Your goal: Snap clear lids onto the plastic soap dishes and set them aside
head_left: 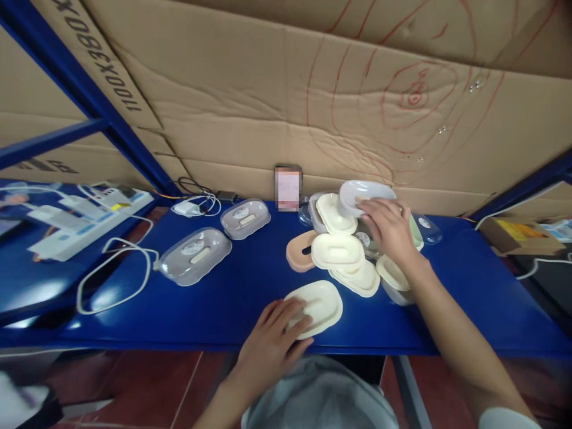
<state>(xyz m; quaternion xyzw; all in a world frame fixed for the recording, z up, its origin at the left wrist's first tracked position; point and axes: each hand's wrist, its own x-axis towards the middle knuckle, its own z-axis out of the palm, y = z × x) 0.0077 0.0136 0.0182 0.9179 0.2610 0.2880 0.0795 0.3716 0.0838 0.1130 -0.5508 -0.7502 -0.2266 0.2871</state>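
Note:
My left hand [279,330] is closed at the near edge of the table on a cream oval plastic tray [324,301], its fingers over the top and the thumb by the near rim. Farther back, my right hand [386,223] grips a pale grey oval container [357,193] above a cluster of plastic parts. Cream oval trays [338,253] overlap just in front of it. A peach-coloured piece with a dark slot [298,250] lies partly under one of them. Near my right wrist, another cream tray [391,274] rests on a grey container.
Two clear grey covers with round stickers [194,256] lie on the left of the blue table [250,298]. A phone-like screen [288,189] leans against the cardboard wall [223,107]. White cables and a power strip [93,220] are at left. An open carton [521,238] stands at right.

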